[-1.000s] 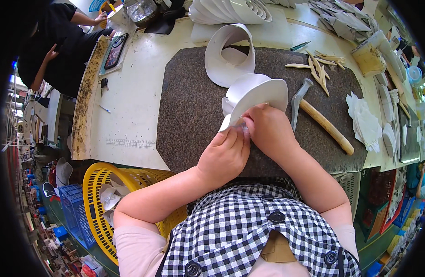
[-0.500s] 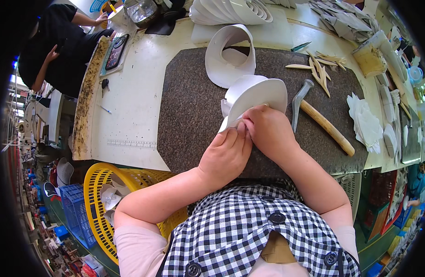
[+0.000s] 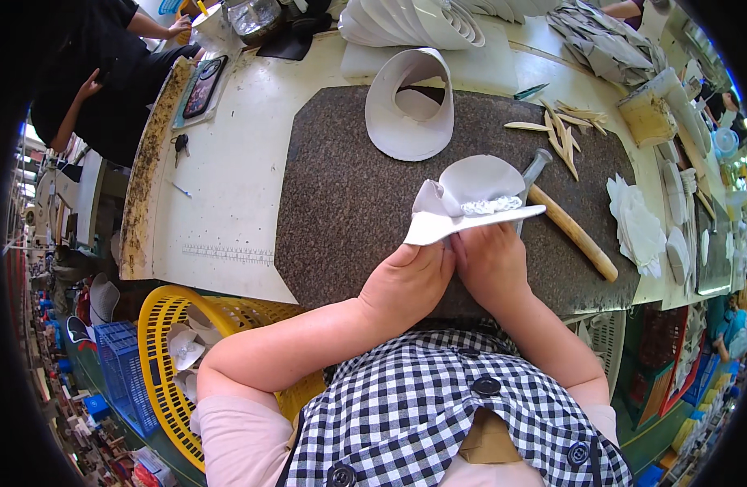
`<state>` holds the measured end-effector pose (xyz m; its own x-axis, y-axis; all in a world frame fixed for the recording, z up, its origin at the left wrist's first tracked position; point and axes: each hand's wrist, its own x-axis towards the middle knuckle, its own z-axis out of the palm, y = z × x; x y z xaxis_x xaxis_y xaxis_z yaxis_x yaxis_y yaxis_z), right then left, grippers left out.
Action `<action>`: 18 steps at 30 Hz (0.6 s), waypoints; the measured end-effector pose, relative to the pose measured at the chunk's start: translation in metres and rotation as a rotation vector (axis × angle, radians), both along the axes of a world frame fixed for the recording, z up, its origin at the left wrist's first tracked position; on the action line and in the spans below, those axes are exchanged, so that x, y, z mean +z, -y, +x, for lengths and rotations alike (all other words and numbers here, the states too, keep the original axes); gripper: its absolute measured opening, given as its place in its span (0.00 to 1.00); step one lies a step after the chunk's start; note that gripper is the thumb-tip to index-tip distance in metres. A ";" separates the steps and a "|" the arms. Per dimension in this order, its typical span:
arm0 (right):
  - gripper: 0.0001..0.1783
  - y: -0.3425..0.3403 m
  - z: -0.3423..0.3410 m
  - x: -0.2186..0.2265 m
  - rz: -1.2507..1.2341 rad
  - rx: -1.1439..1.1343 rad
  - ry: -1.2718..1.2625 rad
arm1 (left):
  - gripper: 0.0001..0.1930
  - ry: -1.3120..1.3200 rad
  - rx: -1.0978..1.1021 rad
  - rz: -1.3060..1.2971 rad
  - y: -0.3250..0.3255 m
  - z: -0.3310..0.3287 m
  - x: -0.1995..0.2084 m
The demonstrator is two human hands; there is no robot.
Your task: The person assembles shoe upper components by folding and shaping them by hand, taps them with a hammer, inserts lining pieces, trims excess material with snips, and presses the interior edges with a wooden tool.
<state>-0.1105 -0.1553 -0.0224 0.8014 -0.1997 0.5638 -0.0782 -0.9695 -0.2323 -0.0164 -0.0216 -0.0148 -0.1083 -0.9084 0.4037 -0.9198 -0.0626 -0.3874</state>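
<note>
- Right now I see both hands closed on one white shaped piece [image 3: 471,203]: the left hand [image 3: 410,284] pinches its lower left edge, the right hand [image 3: 491,260] grips it from below beside the left, thumbs touching.
- That piece is held just above the dark mat [image 3: 341,195], near the bench's front edge, with a folded part at its left and a rough crinkled strip along its near rim.
- I judge the piece to be partly worked: the crinkled strip runs only along part of the rim, the rest looks smooth.
- Just beside the right hand a hammer [image 3: 564,223] with a wooden handle lies on the mat, untouched.
- Farther out, a curled white piece [image 3: 410,114] stands on the mat, and small pale wooden slivers [image 3: 564,130] lie scattered.
- At the bench's far edge a stack of similar white pieces [image 3: 406,20] waits; a yellow basket [image 3: 166,357] at my left holds a few more, so I judge much work remains.
</note>
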 end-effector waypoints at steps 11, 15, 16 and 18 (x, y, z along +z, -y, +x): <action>0.10 0.007 0.005 0.004 0.101 -0.068 -0.125 | 0.17 0.035 0.145 0.034 0.012 -0.003 -0.004; 0.11 0.009 0.004 0.002 0.112 -0.082 -0.163 | 0.18 0.017 0.166 0.111 0.015 -0.003 -0.003; 0.13 0.010 0.001 0.003 0.178 -0.066 -0.119 | 0.19 0.026 0.164 0.154 0.014 -0.004 -0.002; 0.14 0.010 -0.005 0.004 0.241 -0.049 -0.076 | 0.20 0.033 0.161 0.193 0.013 -0.003 -0.001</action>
